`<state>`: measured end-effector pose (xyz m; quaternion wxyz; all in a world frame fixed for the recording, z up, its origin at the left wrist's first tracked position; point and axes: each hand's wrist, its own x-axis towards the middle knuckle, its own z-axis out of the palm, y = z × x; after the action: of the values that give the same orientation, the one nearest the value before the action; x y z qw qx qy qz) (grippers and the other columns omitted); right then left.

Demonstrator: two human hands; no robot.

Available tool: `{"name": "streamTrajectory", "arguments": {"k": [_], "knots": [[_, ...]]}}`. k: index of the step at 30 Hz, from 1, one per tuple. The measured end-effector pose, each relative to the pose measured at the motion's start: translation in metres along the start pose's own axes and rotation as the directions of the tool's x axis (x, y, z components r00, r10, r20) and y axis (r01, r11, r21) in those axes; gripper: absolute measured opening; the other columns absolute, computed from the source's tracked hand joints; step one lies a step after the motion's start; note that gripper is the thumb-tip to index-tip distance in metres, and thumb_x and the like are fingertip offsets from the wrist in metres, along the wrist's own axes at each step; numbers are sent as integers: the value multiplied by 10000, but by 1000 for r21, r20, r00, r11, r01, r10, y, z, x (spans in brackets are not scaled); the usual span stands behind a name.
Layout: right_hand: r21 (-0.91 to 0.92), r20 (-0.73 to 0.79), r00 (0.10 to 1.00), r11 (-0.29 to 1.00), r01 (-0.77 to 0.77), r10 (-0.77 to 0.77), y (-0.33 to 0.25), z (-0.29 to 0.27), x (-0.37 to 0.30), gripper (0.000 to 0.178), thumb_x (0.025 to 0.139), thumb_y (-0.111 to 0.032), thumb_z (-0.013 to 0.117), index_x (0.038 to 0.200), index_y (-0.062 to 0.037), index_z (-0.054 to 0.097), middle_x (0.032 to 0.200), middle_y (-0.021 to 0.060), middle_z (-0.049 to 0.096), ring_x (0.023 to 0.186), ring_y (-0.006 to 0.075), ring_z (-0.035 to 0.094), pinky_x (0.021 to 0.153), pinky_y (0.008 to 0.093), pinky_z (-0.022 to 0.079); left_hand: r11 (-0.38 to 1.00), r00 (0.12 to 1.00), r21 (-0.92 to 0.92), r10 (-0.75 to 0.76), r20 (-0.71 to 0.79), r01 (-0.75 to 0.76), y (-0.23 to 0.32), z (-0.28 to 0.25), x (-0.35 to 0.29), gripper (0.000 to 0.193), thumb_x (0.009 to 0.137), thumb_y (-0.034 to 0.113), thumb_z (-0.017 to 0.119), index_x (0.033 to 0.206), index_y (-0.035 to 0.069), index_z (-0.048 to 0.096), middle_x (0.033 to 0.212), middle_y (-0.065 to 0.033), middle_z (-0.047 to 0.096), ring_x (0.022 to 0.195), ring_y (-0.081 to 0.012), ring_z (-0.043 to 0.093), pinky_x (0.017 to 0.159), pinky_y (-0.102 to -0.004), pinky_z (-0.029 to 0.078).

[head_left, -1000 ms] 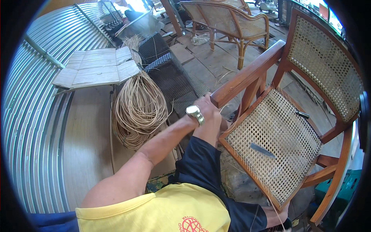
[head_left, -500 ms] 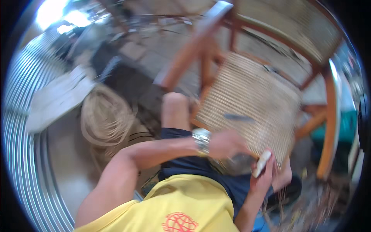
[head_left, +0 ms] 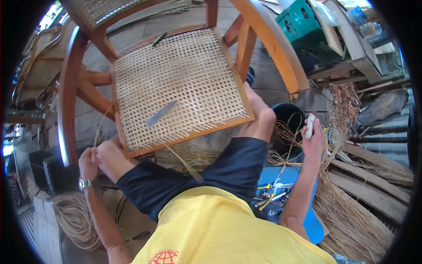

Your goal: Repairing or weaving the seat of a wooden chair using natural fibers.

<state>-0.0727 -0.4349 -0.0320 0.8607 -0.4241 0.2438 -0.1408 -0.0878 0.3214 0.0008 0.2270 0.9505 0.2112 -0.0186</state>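
Note:
A wooden armchair with a woven cane seat [head_left: 180, 79] stands before me, between my knees. My left hand [head_left: 89, 162], wearing a metal watch, is beside my left knee. Its fingers pinch a thin cane strand [head_left: 103, 121] that curves up to the seat's left edge. Out to the right, my right hand [head_left: 314, 140] grips an oblong whitish piece [head_left: 310, 126], whose kind I cannot make out. On the cane lies a flat grey metal blade [head_left: 161, 113]. Another cane strip [head_left: 183, 163] hangs from the front rail toward my lap. A small dark green stick [head_left: 159, 38] rests at the seat's back.
A dark bucket [head_left: 285, 115] with loose cane stands right of my knee. Pliers [head_left: 266, 201] and other tools lie on a blue surface [head_left: 308, 220]. Coiled cane [head_left: 75, 218] is at lower left, cane bundles [head_left: 347, 220] at lower right. A green crate [head_left: 303, 26] stands at the far right.
My hands, close together at the seat's front right corner before, are now wide apart. The left has moved far left, the right outward with the whitish piece. The view has swung and sharpened.

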Motion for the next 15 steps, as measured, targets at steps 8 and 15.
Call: {"name": "streamTrajectory", "arguments": {"k": [8, 15], "knots": [[-520, 425, 672, 771, -367, 606, 106, 130, -115, 329, 1010, -101, 562, 1318, 12, 560, 945, 111, 639, 720, 226, 684, 647, 348, 583, 514, 462, -697, 522, 717, 500, 203, 33, -70, 211, 1020, 202, 574, 1034, 1, 637, 879, -130, 716, 497, -52, 447, 455, -191, 335], [-504, 625, 627, 854, -129, 464, 144, 160, -137, 326, 1033, -111, 550, 1332, 18, 541, 1025, 74, 652, 820, 124, 628, 733, 271, 535, 723, 376, -588, 463, 803, 364, 237, 112, -94, 259, 987, 270, 655, 947, 15, 685, 778, -26, 701, 590, -69, 607, 548, -207, 479]]}}
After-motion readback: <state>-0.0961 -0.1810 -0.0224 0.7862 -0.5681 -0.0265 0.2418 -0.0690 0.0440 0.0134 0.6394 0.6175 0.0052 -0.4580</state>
